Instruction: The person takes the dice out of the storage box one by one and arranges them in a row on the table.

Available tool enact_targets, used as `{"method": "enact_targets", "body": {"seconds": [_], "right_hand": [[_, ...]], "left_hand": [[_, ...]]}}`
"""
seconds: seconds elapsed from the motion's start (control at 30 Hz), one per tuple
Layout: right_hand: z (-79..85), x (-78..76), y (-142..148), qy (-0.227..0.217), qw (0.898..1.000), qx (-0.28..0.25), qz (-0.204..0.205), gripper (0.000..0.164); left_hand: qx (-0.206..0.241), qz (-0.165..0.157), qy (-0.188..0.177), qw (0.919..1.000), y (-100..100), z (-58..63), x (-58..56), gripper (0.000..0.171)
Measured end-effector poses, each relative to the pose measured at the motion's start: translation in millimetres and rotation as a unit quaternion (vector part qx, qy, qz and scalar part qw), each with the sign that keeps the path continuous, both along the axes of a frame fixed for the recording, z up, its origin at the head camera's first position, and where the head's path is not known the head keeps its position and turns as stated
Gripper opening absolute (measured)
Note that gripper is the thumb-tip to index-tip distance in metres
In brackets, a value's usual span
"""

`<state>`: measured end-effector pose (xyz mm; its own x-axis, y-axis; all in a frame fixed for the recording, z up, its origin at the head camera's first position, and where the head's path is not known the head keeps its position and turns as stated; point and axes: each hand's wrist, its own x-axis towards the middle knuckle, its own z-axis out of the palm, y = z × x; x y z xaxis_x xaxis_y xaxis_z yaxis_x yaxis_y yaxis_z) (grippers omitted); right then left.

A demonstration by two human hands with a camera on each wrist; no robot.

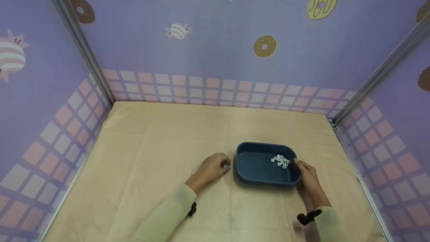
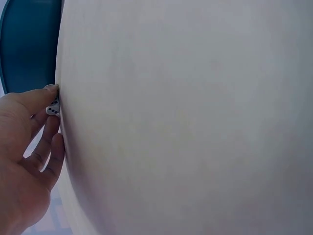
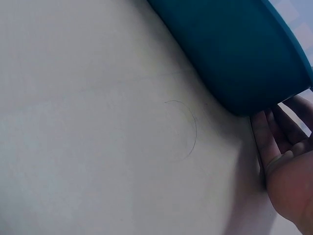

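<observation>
A dark blue rectangular dish [image 1: 265,183] with rounded corners sits right of the table's middle. Several small white dice [image 1: 281,161] lie bunched inside at its right end. Just off the dish's left side, my left hand [image 1: 214,167] holds white dice [image 1: 227,166] at its fingertips, low over the cloth. In the left wrist view, black pips show on a die [image 2: 53,109] between thumb and fingers. My right hand [image 1: 307,174] grips the dish's right end, thumb at the rim. The right wrist view shows its fingers [image 3: 264,134] against the dish's outer wall [image 3: 234,58].
A beige cloth [image 1: 161,141] with fold lines covers the table. Purple patterned panels [image 1: 215,57] stand at the back and both sides, joined by metal corner posts [image 1: 85,53]. A thin hair-like strand [image 3: 195,129] lies on the cloth near the dish.
</observation>
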<state>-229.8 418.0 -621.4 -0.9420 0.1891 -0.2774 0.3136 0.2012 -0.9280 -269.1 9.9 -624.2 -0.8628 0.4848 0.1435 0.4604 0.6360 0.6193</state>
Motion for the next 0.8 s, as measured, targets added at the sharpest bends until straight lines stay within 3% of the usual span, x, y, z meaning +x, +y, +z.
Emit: {"method": "enact_targets", "body": {"seconds": [0.23, 0.33, 0.43, 0.6, 0.7, 0.8], "right_hand": [[1.8, 0.2, -1, 0.000, 1.000, 0.002, 0.002, 0.080], [2.0, 1.1, -1, -0.013, 1.000, -0.005, 0.006, 0.083], [1.7, 2.1, 0, -0.020, 1.000, -0.010, 0.003, 0.084], [2.3, 1.7, 2, -0.025, 1.000, -0.009, 0.007, 0.084], [2.2, 1.1, 2, -0.023, 1.000, -0.014, 0.010, 0.083], [1.6, 0.9, 0, -0.015, 1.000, -0.023, 0.012, 0.078]], "left_hand": [[0.013, -0.017, -0.016, 0.9996, -3, 12.0, -4.8, 0.024], [0.046, -0.015, -0.026, 0.9985, -4, 26.7, -8.2, 0.035], [0.081, -0.016, -0.013, 0.9965, 2, 44.8, -11.2, 0.044], [0.111, -0.025, 0.039, 0.9928, 31, 67.3, -10.9, 0.044], [0.115, -0.026, 0.050, 0.9918, 56, 69.3, -6.4, 0.043], [0.105, -0.021, 0.046, 0.9932, 80, 63.7, 0.6, 0.045]]}}
